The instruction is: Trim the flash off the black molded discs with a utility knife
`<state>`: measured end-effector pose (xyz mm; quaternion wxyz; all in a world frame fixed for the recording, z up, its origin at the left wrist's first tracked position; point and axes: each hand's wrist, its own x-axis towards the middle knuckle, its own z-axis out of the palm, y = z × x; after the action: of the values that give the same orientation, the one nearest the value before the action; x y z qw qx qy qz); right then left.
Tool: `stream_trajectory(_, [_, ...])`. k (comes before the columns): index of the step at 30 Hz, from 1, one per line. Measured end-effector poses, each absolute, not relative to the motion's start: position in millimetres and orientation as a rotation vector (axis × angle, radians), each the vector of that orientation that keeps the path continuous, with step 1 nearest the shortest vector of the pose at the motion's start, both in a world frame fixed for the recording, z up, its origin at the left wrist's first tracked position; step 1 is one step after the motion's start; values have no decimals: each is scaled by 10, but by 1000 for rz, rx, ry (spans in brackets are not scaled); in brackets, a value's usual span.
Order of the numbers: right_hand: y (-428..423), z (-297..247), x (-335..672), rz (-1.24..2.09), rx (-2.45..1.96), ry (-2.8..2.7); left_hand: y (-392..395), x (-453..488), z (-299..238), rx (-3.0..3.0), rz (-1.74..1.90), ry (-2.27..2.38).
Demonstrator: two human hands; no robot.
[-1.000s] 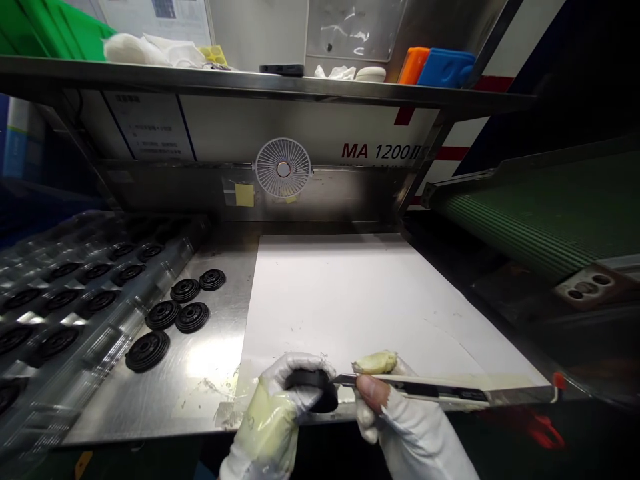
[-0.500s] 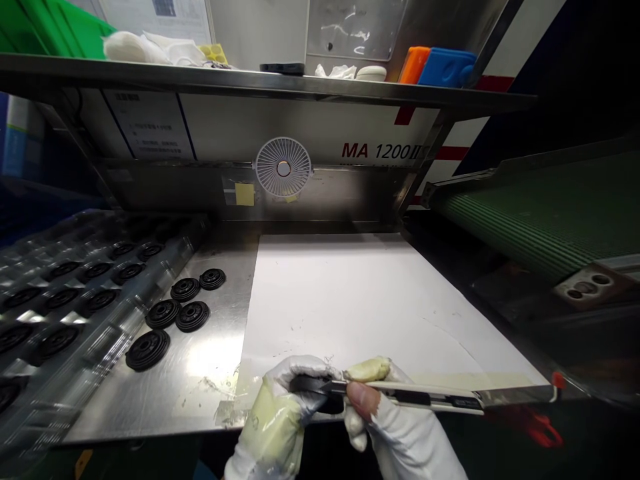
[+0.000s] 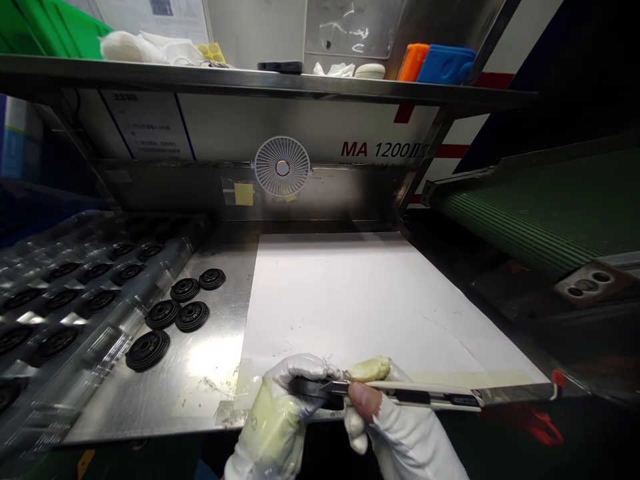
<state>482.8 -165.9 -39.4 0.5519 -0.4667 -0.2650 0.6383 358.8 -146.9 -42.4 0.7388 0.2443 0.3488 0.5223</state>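
My left hand (image 3: 280,407), in a white glove with yellowed patches, is closed around a black round part (image 3: 313,390) at the near edge of the steel bench (image 3: 200,373). My right hand (image 3: 385,413), also gloved with a bare thumb tip, grips a long utility knife (image 3: 425,395) whose blade tip rests against the black part. Both hands meet over the front edge of a white sheet (image 3: 360,300).
Several loose black round parts (image 3: 175,310) lie on the bench to the left, beside clear plastic trays (image 3: 55,300) holding more. A small white fan (image 3: 283,167) hangs at the back. A green conveyor belt (image 3: 540,213) runs at the right. A shelf above carries cloths and orange and blue boxes (image 3: 440,65).
My right hand and the knife have shifted left, bringing the blade tip onto the black part, which sits lower in my left hand. Little has moved in the last half second.
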Motion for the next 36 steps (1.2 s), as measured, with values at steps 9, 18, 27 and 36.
stream_trajectory(9, [-1686, -357, 4796, 1480, -1110, -626, -1467, 3599, -434, 570, 1111, 711])
stream_trajectory(18, [-1709, -192, 4894, 1570, -1062, -740, -1419, 3491, -444, 696, 980, 694])
stream_trajectory(27, [-1548, -176, 5060, 1697, -966, -1035, -1407, 3437, -431, 823, 776, 672])
stream_trajectory(36, [-1613, -135, 5287, 1789, -1164, -1038, -1405, 3372, -528, 818, 668, 829])
